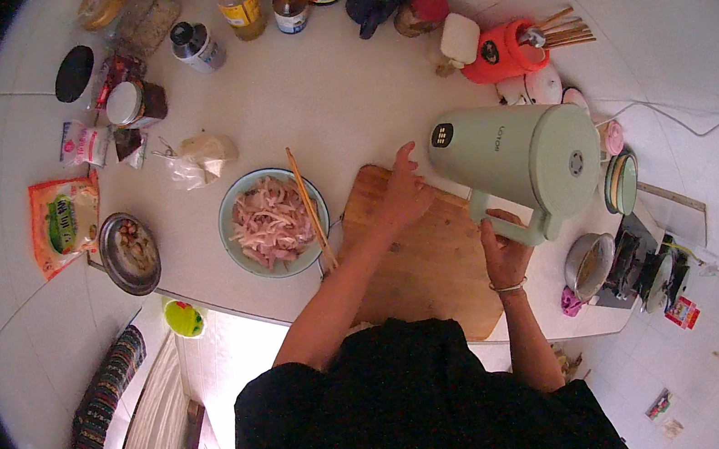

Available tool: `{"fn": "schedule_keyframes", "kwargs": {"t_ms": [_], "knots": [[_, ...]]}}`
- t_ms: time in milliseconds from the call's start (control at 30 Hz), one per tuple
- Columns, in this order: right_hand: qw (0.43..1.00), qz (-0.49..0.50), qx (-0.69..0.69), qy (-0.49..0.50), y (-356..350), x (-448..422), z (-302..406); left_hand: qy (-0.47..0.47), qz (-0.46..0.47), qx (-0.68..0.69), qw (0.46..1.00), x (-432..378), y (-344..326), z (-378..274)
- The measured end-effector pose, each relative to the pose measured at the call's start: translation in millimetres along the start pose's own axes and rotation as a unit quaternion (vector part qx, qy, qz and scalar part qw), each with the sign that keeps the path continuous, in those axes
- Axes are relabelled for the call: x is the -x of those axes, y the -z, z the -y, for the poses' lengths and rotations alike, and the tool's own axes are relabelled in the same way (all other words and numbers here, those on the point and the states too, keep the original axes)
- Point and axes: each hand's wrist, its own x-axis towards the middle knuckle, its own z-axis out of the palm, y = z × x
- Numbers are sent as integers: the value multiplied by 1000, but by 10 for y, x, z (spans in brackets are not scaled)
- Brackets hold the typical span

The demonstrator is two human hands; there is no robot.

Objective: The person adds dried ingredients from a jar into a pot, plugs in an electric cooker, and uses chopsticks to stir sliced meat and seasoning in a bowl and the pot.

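Observation:
My right hand (505, 253) grips the handle of a pale green lidded electric appliance (493, 145), which looks like a soy milk maker or blender jug. It appears tilted in this wide view, and whether it rests on the counter is unclear. Bare and with fingers apart, my left hand (407, 191) reaches over a wooden cutting board (420, 264), close to the appliance's base but seemingly not touching it. Left of the board is an enamel bowl (230, 253) of pale pink meat strips (270, 220). A pair of chopsticks (308, 204) lies across that bowl's right side.
A plastic bag (202, 158) and a metal dish (133, 284) stand to the left. Bottles (239, 7) and jars (136, 104) line the back. An orange chopstick holder (494, 54) sits behind the appliance. At right are a metal pot (589, 264) and a stove (633, 255).

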Motion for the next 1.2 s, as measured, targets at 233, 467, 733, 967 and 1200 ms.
{"fn": "schedule_keyframes", "kwargs": {"t_ms": [233, 467, 733, 967, 1200], "knots": [[999, -35, -15, 24, 22, 43, -34, 40, -20, 2, 999, 299, -46, -80], [1000, -3, -11, 20, 101, 304, -97, -33, 5, -52, 998, 567, -35, -1], [978, -62, 191, 62, 661, 677, -569, 54, 10, 148, 988, 731, -189, 133], [970, -182, 125, -98, 1274, 1253, -1515, 16, 70, -191, 979, 1094, 115, -7], [971, -141, 104, -165, 1108, 1642, -2172, -13, 92, -186, 978, 1368, 106, 112]]}}
